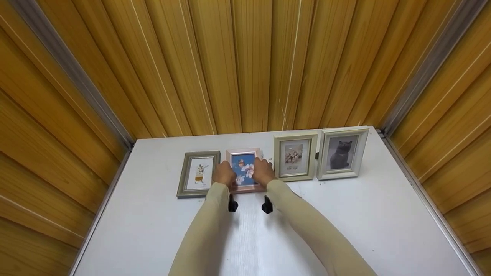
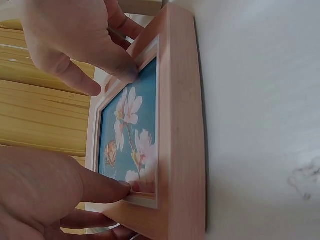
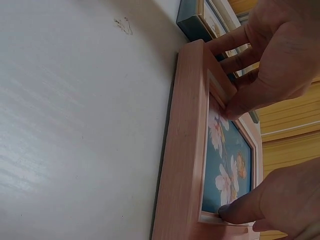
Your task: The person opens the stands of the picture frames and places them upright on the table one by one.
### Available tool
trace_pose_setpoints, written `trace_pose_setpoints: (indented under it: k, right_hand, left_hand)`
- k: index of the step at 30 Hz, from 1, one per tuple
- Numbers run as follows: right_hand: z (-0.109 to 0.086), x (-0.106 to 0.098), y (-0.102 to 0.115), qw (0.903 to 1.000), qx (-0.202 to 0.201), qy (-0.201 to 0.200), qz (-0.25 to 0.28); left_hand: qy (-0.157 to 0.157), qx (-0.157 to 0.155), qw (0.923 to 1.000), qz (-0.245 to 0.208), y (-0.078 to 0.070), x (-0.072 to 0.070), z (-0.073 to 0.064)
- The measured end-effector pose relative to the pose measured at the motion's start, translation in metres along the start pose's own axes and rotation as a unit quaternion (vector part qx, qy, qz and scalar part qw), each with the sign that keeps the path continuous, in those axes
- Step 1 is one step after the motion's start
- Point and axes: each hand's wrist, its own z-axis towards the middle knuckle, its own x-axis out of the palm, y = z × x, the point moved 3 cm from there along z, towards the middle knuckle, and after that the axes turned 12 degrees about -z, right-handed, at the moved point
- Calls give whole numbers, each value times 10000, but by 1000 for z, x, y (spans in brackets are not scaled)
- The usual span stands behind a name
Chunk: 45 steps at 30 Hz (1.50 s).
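Observation:
A pink picture frame (image 1: 245,189) with a blue flower print is between both hands, its near edge at the white table. My left hand (image 1: 224,173) grips its left side, thumb on the front and fingers round the outer edge. On the opposite side, my right hand (image 1: 264,171) holds it the same way. Both thumbs press near the inner border of the pink frame (image 2: 186,120) in the left wrist view. Just left of the left hand is a grey-green picture frame (image 1: 185,176) with a plant print. Beyond the right hand is a cream picture frame (image 1: 277,157) with a bouquet print.
A white picture frame (image 1: 360,153) with a grey cat photo stands at the far right of the row. The white table (image 1: 153,230) lies under everything. Yellow wood-look panels (image 1: 249,69) rise behind and on both sides. A small black device sits at each wrist.

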Motion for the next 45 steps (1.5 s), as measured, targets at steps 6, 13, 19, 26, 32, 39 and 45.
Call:
trace_pose_setpoints:
  k: [6,13,19,26,32,39,45]
  right_hand:
    - [1,0,0,10000,11,16,49]
    - [-2,-4,-3,9998,20,-188,65]
    - [-6,-7,-3,9983,-97,-575,79]
    - [-7,-7,-4,9955,16,-928,169]
    - [-10,-9,-1,9934,62,-1072,406]
    - [-13,-14,0,9865,218,-1249,1037]
    - [-16,-19,2,9767,251,-1566,1448]
  left_hand:
    - [26,-5,10000,-92,-2,-3,-5]
    - [-129,-20,9997,-219,-2,-5,-8]
    - [-421,28,9982,-419,1,-5,-9]
    - [-639,189,9943,-831,6,-7,-11]
    - [-1000,425,9877,-1125,12,-9,-13]
    - [-1449,804,9760,-1413,12,-12,-22]
    - [-1687,853,9658,-1772,15,-14,-26]
